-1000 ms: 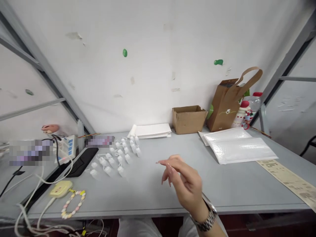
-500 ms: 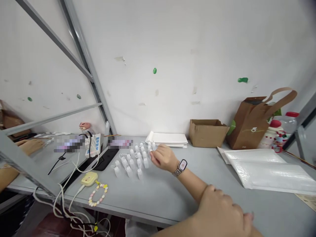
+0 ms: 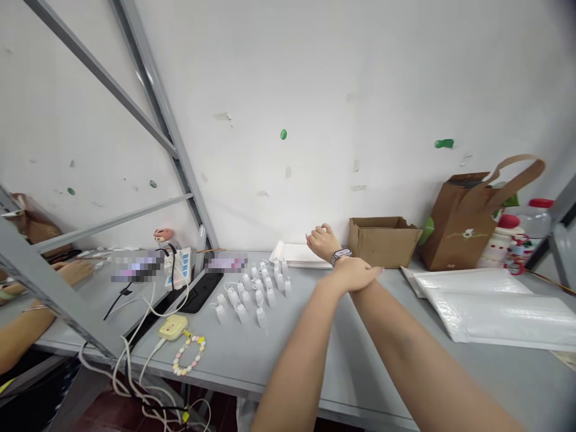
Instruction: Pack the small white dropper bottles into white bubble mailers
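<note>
My left hand (image 3: 357, 274) lies across my right forearm (image 3: 387, 318) just behind the wristwatch (image 3: 342, 254), its fingers folded over the arm. Beyond the watch, my right hand (image 3: 323, 241) is raised in front of a stack of white sheets or envelopes (image 3: 299, 255). Its fingers are loosely bent and apart, with nothing visible in them. Left of my arms, several small translucent white bottles (image 3: 270, 297) with loop-like caps stand upright in rough rows on the grey table (image 3: 234, 354). Neither hand touches them.
A cardboard box (image 3: 382, 243), brown paper bag (image 3: 463, 225) and white padded mailers (image 3: 504, 309) occupy the right. To the left are a black phone-like slab (image 3: 201, 292), power strip (image 3: 179, 270), cables, yellow case (image 3: 173, 327) and bead bracelet (image 3: 189, 355). Another person's arm (image 3: 27, 330) shows beyond the metal frame.
My right hand has moved up and right, away from the bottles. My left hand has shifted along the right forearm to near the watch. The view has turned slightly left.
</note>
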Tool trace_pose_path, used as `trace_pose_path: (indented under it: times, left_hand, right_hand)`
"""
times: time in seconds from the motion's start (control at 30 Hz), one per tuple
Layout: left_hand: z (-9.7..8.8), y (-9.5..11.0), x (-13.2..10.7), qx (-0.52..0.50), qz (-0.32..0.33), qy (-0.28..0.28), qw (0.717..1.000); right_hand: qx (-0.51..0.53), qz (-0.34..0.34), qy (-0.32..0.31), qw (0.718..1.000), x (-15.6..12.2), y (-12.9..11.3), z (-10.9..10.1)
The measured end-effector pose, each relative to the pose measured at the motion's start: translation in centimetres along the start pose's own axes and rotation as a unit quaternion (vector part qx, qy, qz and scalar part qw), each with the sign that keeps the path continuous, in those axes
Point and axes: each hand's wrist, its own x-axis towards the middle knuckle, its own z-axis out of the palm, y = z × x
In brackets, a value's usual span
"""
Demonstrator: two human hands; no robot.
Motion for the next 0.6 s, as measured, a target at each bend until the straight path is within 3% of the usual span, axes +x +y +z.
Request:
trace_pose_path:
  times: [0.13,0.17,0.27,0.33,0.37,0.47,0.6]
  left_hand:
    - [-1.5,-0.6,-0.4,-0.130,0.033,-0.064,0.989]
    - [-1.7,-0.8,-0.8,-0.248,0.049,-0.080,0.964]
    - [-1.7,-2.4,-1.8,-0.387,0.063,-0.068,0.917]
    - [-1.2,-3.7,-2.4,-0.559,0.030,-0.054,0.827]
    - [-0.8,-4.4,-2.6,-0.582,0.024,-0.053,0.811]
    - [0.5,-6.1,-2.8,-0.600,0.006,-0.070,0.797]
    - [1.7,-7.9,-2.2,-0.579,-0.041,-0.161,0.799]
  right_hand:
    - [-0.013,-0.040,-0.065,0.997,-1.0,0.9,0.0]
    - [-0.013,-0.053,-0.081,0.995,-1.3,1.1,-0.2]
    - [-0.015,-0.092,-0.125,0.988,-2.2,1.8,-0.8]
    - [-0.020,-0.116,-0.151,0.981,-2.6,2.3,-1.2]
    - [-0.023,-0.129,-0.165,0.978,-2.8,2.4,-1.4]
    - [-0.032,-0.157,-0.204,0.966,-3.3,2.7,-1.6]
    - [-0.042,-0.168,-0.246,0.954,-4.0,2.7,-1.4]
